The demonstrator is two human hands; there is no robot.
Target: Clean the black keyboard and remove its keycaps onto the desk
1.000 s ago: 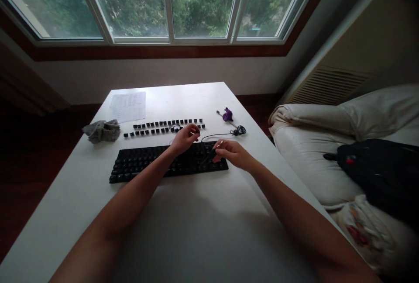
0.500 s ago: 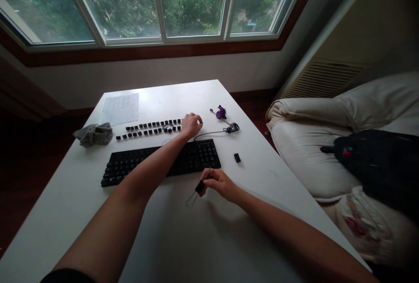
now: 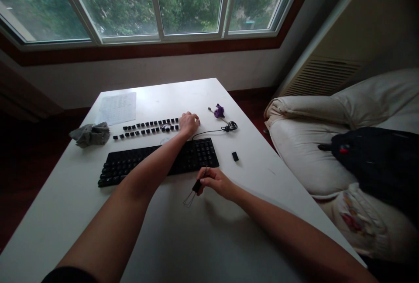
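Note:
My left hand [image 3: 189,123] reaches over the black keyboard [image 3: 131,160] to the right end of two rows of black keycaps [image 3: 150,131]. Its fingers are curled together, and a small dark bit shows at the fingertips, too small to name. In my right hand [image 3: 214,181], just in front of the keyboard's right end, is a wire keycap puller [image 3: 197,185] with a black grip. Its wire loops point down and to the left, with no keycap visible in them. My left forearm hides the middle of the keyboard.
A larger black keycap [image 3: 235,156] lies right of the keyboard. Behind it are a coiled cable [image 3: 231,126] and a purple tied bundle [image 3: 219,111]. A grey cloth [image 3: 90,135] and a printed sheet [image 3: 118,107] lie at left. A sofa [image 3: 294,152] stands beyond the table's right edge.
The whole view has shifted slightly. My left hand stays at the end of the keycap rows, its fingers a little lower and flatter. My right hand still holds the keycap puller in place.

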